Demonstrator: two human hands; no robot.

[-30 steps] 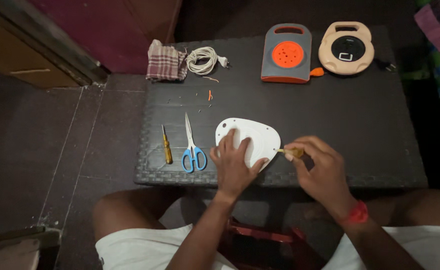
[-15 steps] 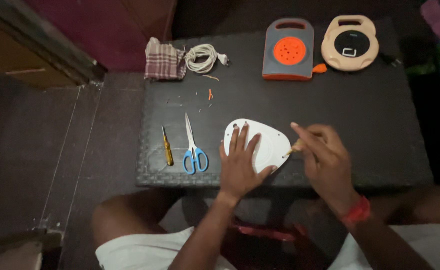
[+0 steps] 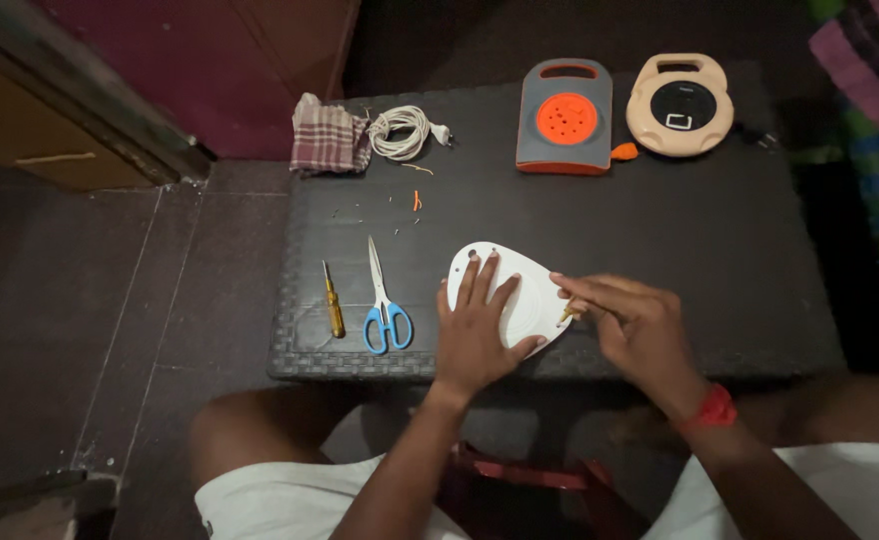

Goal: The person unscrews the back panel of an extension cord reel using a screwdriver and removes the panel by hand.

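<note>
A white rounded plastic cover (image 3: 520, 285) lies flat near the front edge of a dark woven table (image 3: 660, 230). My left hand (image 3: 478, 330) presses down on it with the fingers spread. My right hand (image 3: 632, 325) is at the cover's right edge, its fingers pinched on a small yellow-handled tool (image 3: 566, 314) whose tip touches the cover. A red band is on my right wrist.
Blue-handled scissors (image 3: 384, 300) and a yellow-handled screwdriver (image 3: 333, 300) lie left of the cover. At the back are a checked cloth (image 3: 326, 145), a coiled white cable with plug (image 3: 402, 132), an orange-and-grey cable reel (image 3: 565, 118) and a beige reel (image 3: 680, 105).
The cover and both hands sit a little further right on the table; my right hand has brought the small tool in against the cover's right edge.
</note>
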